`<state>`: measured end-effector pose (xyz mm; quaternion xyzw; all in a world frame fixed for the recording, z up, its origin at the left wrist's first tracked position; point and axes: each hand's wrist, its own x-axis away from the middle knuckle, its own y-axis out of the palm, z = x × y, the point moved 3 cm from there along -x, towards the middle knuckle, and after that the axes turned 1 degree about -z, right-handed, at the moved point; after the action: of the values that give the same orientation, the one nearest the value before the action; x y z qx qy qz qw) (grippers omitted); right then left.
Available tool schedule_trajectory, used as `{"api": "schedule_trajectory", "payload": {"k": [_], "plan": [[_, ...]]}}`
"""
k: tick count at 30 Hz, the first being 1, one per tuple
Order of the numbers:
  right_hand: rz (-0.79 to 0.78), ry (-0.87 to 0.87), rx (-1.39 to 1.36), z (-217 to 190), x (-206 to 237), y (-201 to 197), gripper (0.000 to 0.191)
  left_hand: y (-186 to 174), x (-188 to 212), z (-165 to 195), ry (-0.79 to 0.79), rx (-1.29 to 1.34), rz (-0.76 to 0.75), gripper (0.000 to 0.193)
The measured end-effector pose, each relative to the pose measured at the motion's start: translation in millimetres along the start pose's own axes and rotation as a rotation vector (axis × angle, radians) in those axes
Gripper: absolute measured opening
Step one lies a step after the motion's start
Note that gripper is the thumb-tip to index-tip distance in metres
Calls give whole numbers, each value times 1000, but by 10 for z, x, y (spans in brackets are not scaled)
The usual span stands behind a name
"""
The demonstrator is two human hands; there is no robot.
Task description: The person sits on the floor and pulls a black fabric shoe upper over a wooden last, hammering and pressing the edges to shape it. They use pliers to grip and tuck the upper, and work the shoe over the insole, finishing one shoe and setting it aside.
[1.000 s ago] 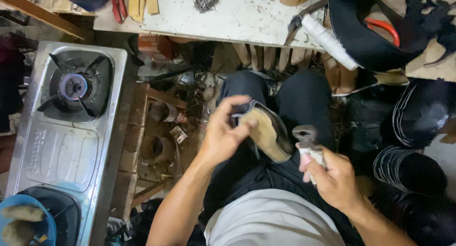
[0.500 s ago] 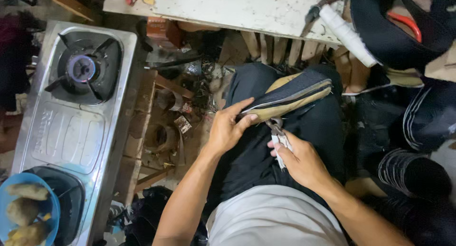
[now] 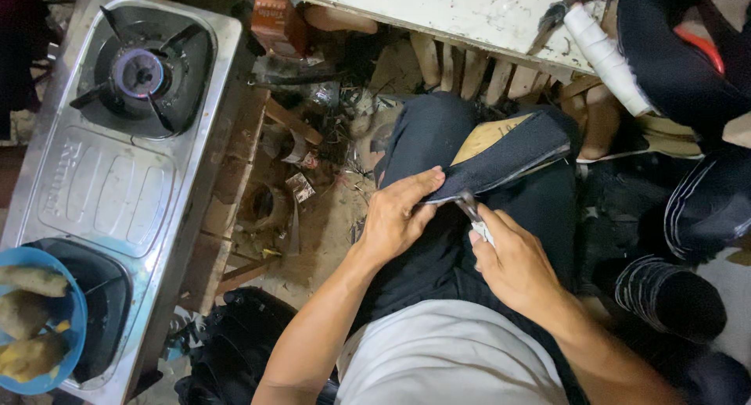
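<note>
- The left hand (image 3: 395, 221) is holding the near end of a dark shoe (image 3: 501, 159). Its fingers (image 3: 418, 188) are lying flat along the shoe's edge and pressing it down.
- The shoe is lying on the person's lap, in the middle of the view. It is pointing far and to the right, and a tan inside part is showing along its far edge.
- The right hand (image 3: 512, 260) is curling tight around the pliers (image 3: 469, 208). A bit of white is sticking out of the fist.
- The tip of the pliers is touching the near edge of the shoe, just beside the left thumb.
- The two hands are sitting close together, with the pliers between them.
- A steel stove (image 3: 117, 178) is standing on the left. Its far burner (image 3: 141, 75) is showing a round ring.
- A blue bowl (image 3: 66, 327) is sitting on the near end of the stove, with yellowish food in it.
- A white table (image 3: 469, 14) is running along the far side. A white roll (image 3: 606, 57) is lying at its right end.
- Tan wooden shoe shapes (image 3: 461, 69) are standing in a row under the table.
- More dark shoes (image 3: 673, 295) are piling up on the right.
- The dirt floor (image 3: 328, 233) between the stove and the legs is messy with scraps.
</note>
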<state>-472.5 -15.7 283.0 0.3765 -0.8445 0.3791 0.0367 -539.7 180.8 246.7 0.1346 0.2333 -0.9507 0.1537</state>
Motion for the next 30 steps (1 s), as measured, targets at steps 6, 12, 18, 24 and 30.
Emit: {"api": "schedule_trajectory", "payload": {"k": [6,12,18,24,30], "plan": [[483,-448,105,73,-337,373,34,-38,-223,-288,-111,207,28,39],[437,-358,112,181,-623,435,26,22,-359,-506,-212,250,27,37],[66,-155,382,124,-489,49,16,-33,-437,-326,-193,192,-31,41],[52,-151,448,-15,-522,75,17,-176,-695,-228,-207,163,-271,37],[25,-246,276,-182,-371,-191,16,-18,-654,-88,-139,-151,-135,34]]}}
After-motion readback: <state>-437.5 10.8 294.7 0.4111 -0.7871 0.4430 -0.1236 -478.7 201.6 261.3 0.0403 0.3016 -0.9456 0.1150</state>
